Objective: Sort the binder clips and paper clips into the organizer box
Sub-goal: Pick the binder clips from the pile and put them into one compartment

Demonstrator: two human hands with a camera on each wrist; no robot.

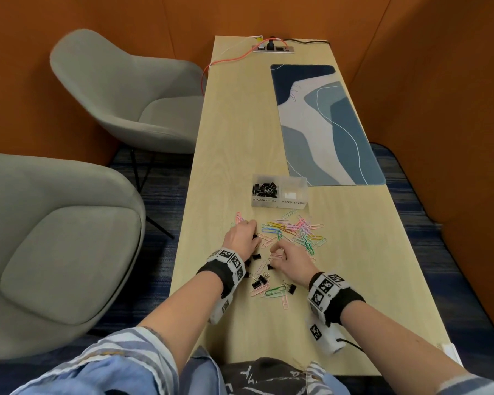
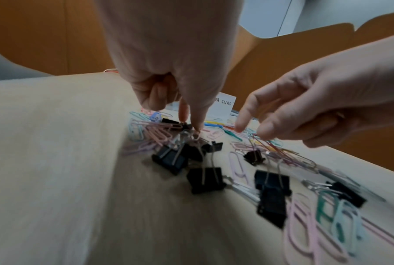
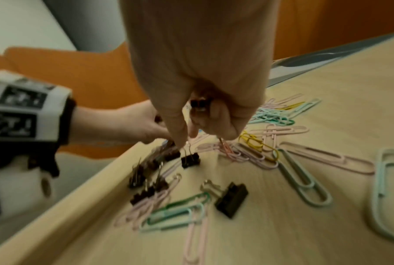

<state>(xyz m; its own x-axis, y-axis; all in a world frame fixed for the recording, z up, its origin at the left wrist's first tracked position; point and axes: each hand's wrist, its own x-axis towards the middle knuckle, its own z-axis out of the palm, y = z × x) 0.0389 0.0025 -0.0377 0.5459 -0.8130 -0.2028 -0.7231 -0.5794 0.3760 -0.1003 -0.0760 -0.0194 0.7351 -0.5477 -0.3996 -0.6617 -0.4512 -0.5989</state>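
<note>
- From the head view, my left hand point(image 1: 241, 238) and right hand point(image 1: 290, 259) are down among coloured paper clips point(image 1: 300, 232) on the table point(image 1: 354, 252), and the organizer box point(image 1: 280, 195) just beyond them has black binder clips in its left half.
- My left wrist view shows those fingers point(image 2: 197, 118) curled, pinching a binder clip's wire handle point(image 2: 195, 136).
- My right wrist view shows that hand curled round a small binder clip point(image 3: 199, 104), fingertips by another binder clip point(image 3: 190, 159).

I count two hands point(image 1: 241, 238), one organizer box point(image 1: 280, 206), two grey chairs point(image 1: 120, 92), one desk mat point(image 1: 325, 121); loose clips too many to count.
</note>
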